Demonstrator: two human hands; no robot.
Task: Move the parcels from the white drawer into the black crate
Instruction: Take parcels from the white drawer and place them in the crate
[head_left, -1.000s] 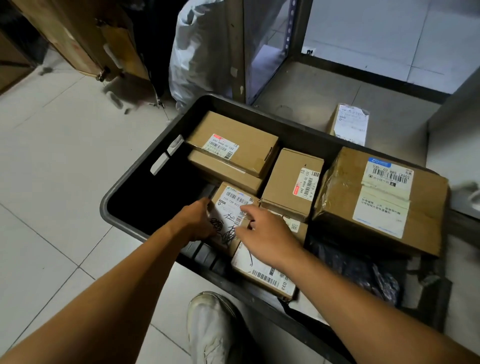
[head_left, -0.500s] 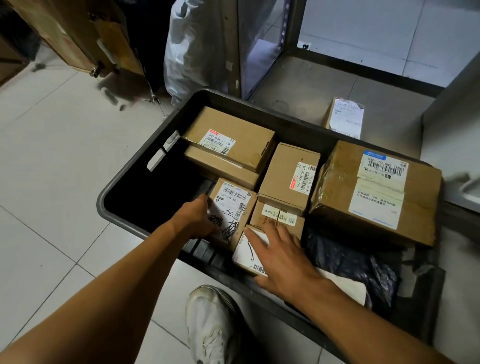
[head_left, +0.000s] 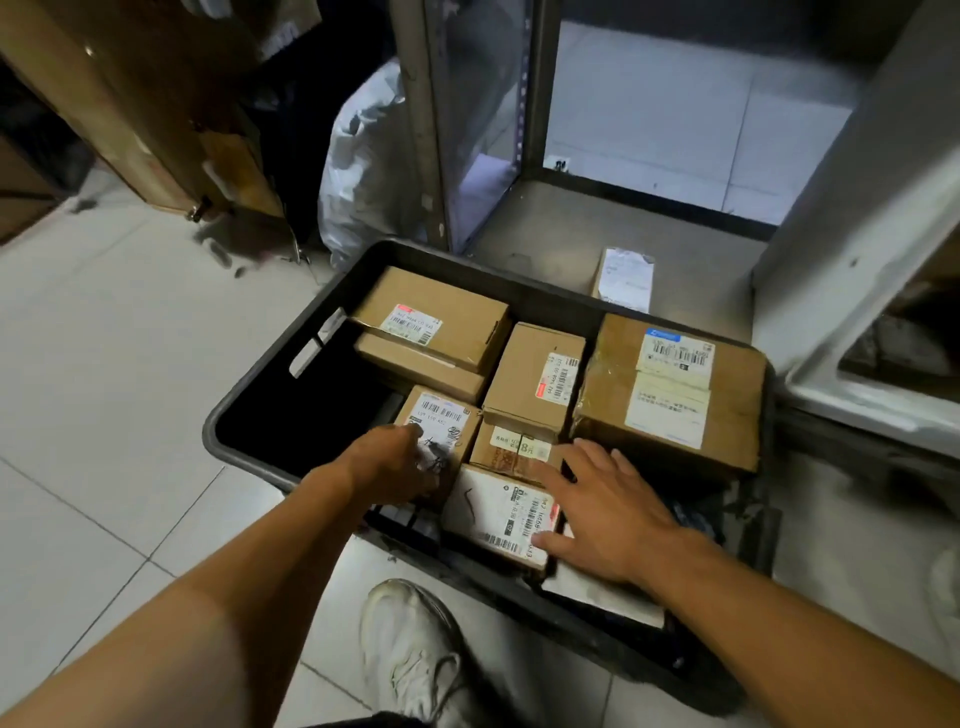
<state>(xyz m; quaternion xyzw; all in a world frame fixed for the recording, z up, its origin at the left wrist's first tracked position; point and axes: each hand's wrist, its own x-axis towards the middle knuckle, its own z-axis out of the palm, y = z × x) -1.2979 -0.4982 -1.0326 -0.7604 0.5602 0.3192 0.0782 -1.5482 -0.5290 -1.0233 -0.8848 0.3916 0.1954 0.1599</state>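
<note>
Fingers of the right hand (head_left: 605, 512) lie straight and spread over the near boxes, the fingertips on a flat white-labelled cardboard parcel (head_left: 501, 517) at the near edge of the black plastic crate (head_left: 249, 395). A second ago this hand was further left, pointing at the small brown box with handwriting on its label (head_left: 441, 431); it has since slid right and flattened, and the flat parcel now lies more fully in view. The left hand (head_left: 395, 462) has stayed curled round that handwritten box, gripping its near-left corner.

I judge this to be settling and packing rather than fetching — the parcels are being nudged snug so that more will fit.

Counted inside the crate: seven cardboard boxes that I can tell apart — two stacked at the far left, one upright mid-sized box (head_left: 535, 374), one large taped carton (head_left: 670, 389) at the right, a small box with a yellowish sticker (head_left: 514, 449), plus the two under the hands. A dark plastic bag shows beneath the right forearm. One more small labelled parcel (head_left: 623, 280) stands on the floor behind the crate. The white drawer (head_left: 857, 405) juts in at the right; its contents are too dim to count.
</note>
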